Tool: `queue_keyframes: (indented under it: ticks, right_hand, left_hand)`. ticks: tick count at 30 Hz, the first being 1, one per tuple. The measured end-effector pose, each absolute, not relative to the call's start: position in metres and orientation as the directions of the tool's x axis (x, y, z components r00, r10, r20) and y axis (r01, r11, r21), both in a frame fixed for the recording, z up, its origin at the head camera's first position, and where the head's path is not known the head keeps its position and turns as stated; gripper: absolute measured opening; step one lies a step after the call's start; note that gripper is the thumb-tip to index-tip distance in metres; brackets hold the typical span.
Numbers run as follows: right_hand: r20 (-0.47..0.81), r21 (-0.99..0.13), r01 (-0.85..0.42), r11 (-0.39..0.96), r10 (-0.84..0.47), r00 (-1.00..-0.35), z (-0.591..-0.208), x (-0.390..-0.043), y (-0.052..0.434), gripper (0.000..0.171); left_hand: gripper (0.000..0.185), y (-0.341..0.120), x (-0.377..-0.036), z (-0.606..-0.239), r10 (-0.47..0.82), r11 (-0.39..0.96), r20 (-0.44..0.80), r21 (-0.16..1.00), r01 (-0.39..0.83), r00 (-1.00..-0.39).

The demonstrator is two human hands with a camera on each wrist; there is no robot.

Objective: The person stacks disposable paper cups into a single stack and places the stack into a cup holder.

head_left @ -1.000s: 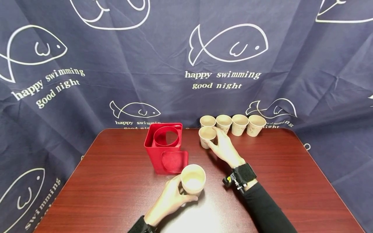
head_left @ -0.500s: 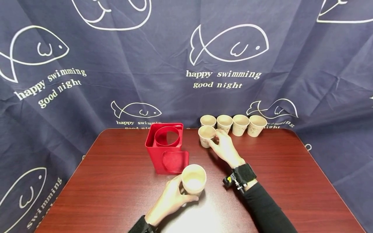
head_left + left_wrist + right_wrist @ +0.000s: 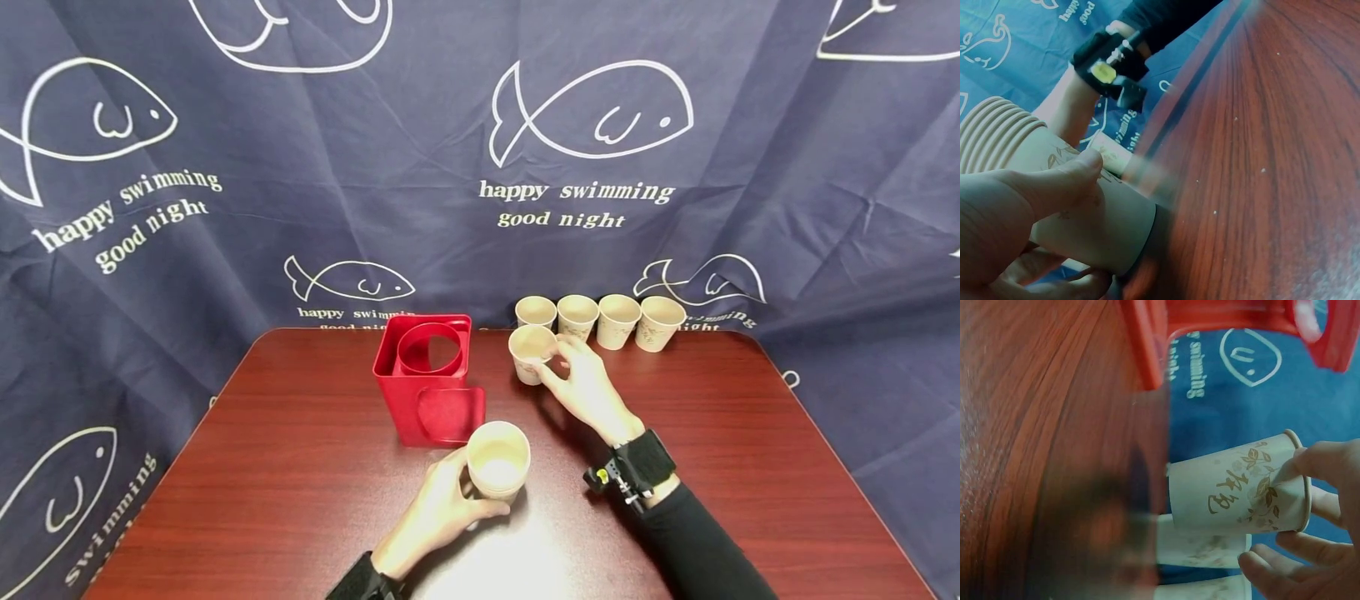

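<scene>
My left hand (image 3: 438,508) grips a nested stack of pale paper cups (image 3: 498,475) near the middle of the table. Several stacked rims show in the left wrist view, with the thumb lying along the outermost cup (image 3: 1110,219). Farther back, my right hand (image 3: 588,387) pinches one paper cup (image 3: 528,367) near its rim. That cup (image 3: 1229,494) carries a brown leaf print and leans slightly compared with the cups behind it in the right wrist view. Whether its base touches the table is hard to tell.
Several paper cups (image 3: 618,323) stand in a row along the table's back edge, against a blue fish-print cloth (image 3: 420,192). Left of them is a red square container (image 3: 405,404) with a ring in its top and an open cutout in front.
My right wrist and forearm have shifted a little right and toward me. The pinched cup has barely moved. My left hand and its stack stay in place.
</scene>
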State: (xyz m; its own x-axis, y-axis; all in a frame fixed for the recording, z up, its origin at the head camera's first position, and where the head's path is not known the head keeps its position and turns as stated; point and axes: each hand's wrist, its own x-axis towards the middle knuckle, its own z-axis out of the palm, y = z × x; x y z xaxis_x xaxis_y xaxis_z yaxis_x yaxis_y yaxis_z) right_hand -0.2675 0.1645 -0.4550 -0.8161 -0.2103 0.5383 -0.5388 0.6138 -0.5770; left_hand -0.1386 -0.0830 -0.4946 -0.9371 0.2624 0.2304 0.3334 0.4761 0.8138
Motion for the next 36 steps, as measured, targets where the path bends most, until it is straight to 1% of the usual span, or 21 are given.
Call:
queue_keyframes:
  ticks: [5,8,14,19,23,27,32,34,36]
  right_hand:
    - [0.633,-0.479,-0.622,0.619,-0.247,-0.734,-0.442,-0.252,0.165,0.02]
    - [0.655,-0.44,-0.674,0.593,-0.301,-0.693,-0.43,-0.242,0.167,0.019]
    - [0.645,-0.435,-0.762,0.48,-0.424,-0.636,-0.404,-0.222,0.17,0.023]
    - [0.635,-0.455,-0.794,0.404,-0.478,-0.607,-0.387,-0.205,0.169,0.031]
    - [0.639,-0.464,-0.798,0.384,-0.478,-0.602,-0.378,-0.194,0.169,0.027]
    - [0.635,-0.492,-0.789,0.369,-0.468,-0.615,-0.377,-0.193,0.169,0.021]
    - [0.555,-0.586,-0.736,0.339,-0.495,-0.669,-0.392,-0.198,0.169,0.017]
    - [0.526,-0.59,-0.718,0.371,-0.498,-0.689,-0.398,-0.199,0.17,0.014]
    - [0.515,-0.569,-0.714,0.407,-0.5,-0.696,-0.4,-0.2,0.171,0.012]
  left_hand:
    - [0.073,-0.084,-0.139,-0.494,0.265,0.466,0.225,0.821,0.329,-0.938]
    - [0.073,-0.084,-0.139,-0.494,0.268,0.459,0.222,0.826,0.327,-0.937]
    - [0.074,-0.085,-0.139,-0.494,0.271,0.449,0.213,0.834,0.319,-0.939]
    - [0.074,-0.085,-0.14,-0.494,0.27,0.445,0.214,0.837,0.319,-0.939]
    - [0.072,-0.085,-0.14,-0.494,0.274,0.444,0.218,0.836,0.324,-0.937]
    - [0.072,-0.086,-0.14,-0.494,0.271,0.458,0.218,0.827,0.325,-0.938]
    - [0.074,-0.086,-0.14,-0.494,0.263,0.473,0.221,0.819,0.325,-0.939]
    - [0.074,-0.086,-0.139,-0.494,0.263,0.472,0.223,0.819,0.327,-0.939]
    - [0.074,-0.085,-0.139,-0.494,0.262,0.471,0.224,0.819,0.327,-0.939]
